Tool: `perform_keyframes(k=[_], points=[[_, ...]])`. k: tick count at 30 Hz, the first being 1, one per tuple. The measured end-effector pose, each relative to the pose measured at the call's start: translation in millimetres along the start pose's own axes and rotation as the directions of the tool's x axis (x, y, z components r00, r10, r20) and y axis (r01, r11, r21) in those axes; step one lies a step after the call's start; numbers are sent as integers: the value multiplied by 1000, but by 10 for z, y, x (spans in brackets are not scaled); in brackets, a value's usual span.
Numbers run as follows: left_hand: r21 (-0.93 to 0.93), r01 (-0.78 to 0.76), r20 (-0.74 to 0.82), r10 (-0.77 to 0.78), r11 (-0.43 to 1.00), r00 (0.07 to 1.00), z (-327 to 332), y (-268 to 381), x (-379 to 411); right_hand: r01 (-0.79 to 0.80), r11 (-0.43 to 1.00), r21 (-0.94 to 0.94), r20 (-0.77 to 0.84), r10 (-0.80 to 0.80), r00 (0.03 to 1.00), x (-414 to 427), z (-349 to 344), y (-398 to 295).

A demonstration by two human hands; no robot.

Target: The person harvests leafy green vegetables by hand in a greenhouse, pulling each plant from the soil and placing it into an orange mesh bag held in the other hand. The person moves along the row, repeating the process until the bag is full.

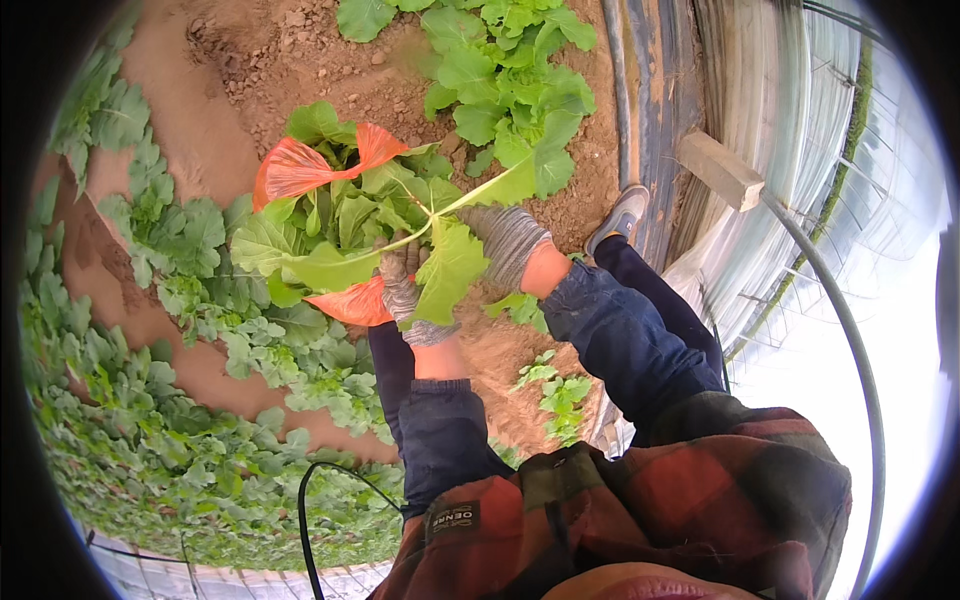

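An orange-red plastic bag filled with leafy greens is in front of me, its mouth spread wide. My left hand, in a grey knitted glove, is at the near side of the bag, fingers over its edge among the leaves. Across those fingers lies a pale leaf stalk. My right hand, in a matching glove, is at the right of the bunch and appears to grip the large loose leaves. Leaves cover its fingertips.
Leafy plants grow ahead in brown soil. More rows run along the left. On the right are black plastic edging, a wooden block, a curved pole and plastic sheeting. My shoe is beside the edging.
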State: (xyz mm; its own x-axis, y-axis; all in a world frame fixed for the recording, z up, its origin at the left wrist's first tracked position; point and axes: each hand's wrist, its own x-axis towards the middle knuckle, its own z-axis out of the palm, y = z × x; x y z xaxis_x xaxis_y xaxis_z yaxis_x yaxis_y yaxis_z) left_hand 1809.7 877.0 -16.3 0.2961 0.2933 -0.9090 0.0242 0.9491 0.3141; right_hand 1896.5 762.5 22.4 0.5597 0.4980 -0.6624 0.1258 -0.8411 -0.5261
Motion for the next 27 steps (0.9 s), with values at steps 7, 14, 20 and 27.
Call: perform_keyframes(k=[7,14,20,27], points=[[100,139,-88,-131,985,988,157,169,-143,38,999,10,527,-38,849,435,-763,-256],[12,151,-91,-149,989,985,255,177,-160,-353,930,-104,-333,302,893,1876,-1446,929],[47,81,-114,-75,996,991,6,152,-74,-487,529,-695,-55,636,770,2192,-948,674],[43,119,-151,-112,992,982,227,187,-130,-435,431,-791,17,725,688,2259,-1045,876]])
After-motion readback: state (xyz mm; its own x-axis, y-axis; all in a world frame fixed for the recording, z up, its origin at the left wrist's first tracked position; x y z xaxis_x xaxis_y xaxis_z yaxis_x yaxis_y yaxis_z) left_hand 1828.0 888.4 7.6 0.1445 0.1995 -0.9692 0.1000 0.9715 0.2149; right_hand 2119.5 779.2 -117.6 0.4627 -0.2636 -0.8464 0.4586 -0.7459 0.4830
